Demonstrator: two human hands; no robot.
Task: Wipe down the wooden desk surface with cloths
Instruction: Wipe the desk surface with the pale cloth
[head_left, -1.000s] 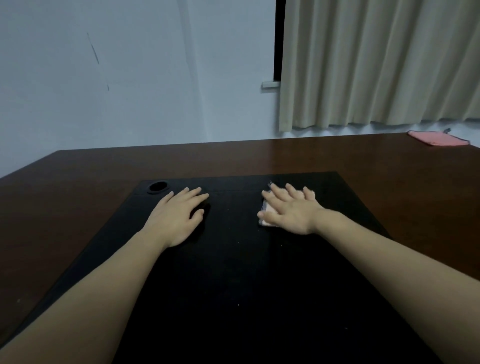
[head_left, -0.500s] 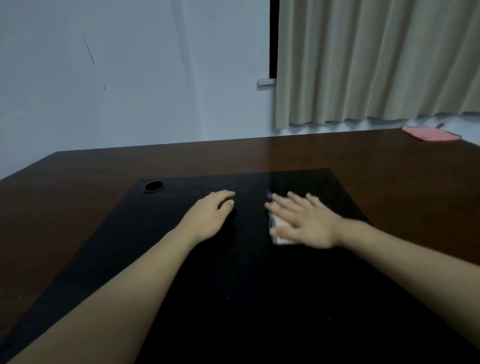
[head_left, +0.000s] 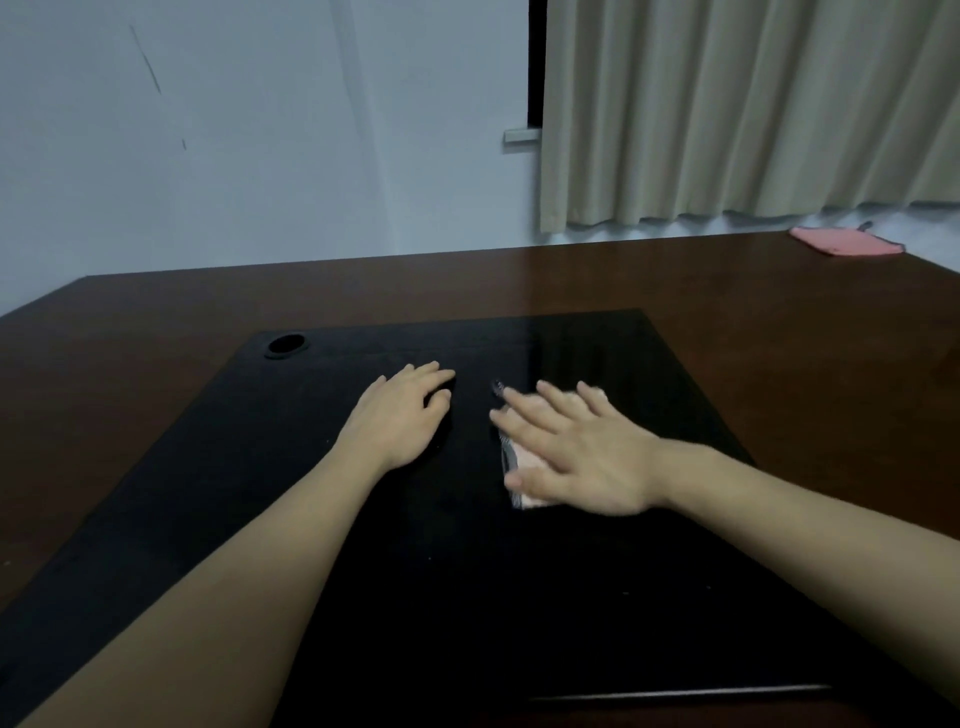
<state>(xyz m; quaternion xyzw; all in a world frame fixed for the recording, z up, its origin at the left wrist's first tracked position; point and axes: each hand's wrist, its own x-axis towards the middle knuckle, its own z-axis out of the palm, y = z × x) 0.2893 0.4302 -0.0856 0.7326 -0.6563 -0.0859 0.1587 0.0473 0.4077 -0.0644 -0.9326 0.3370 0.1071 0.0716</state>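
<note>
My right hand (head_left: 576, 452) lies flat with fingers spread on a small pale pink cloth (head_left: 524, 486), pressing it onto the black panel (head_left: 467, 571) set into the dark wooden desk (head_left: 779, 322). Only the cloth's left edge shows past my palm. My left hand (head_left: 402, 413) rests palm down on the black panel to the left, fingers straight and close together, with nothing visible under it. A second pink cloth (head_left: 847, 241) lies at the desk's far right corner.
A round cable hole (head_left: 285, 344) sits in the black panel's far left corner. The desk's back edge meets a white wall (head_left: 234, 156), and a beige curtain (head_left: 727, 114) hangs behind the right side. Bare brown wood surrounds the black panel.
My right hand has slid the cloth toward me and slightly right. My left hand has moved right, closer to the right hand. The view has shifted a little.
</note>
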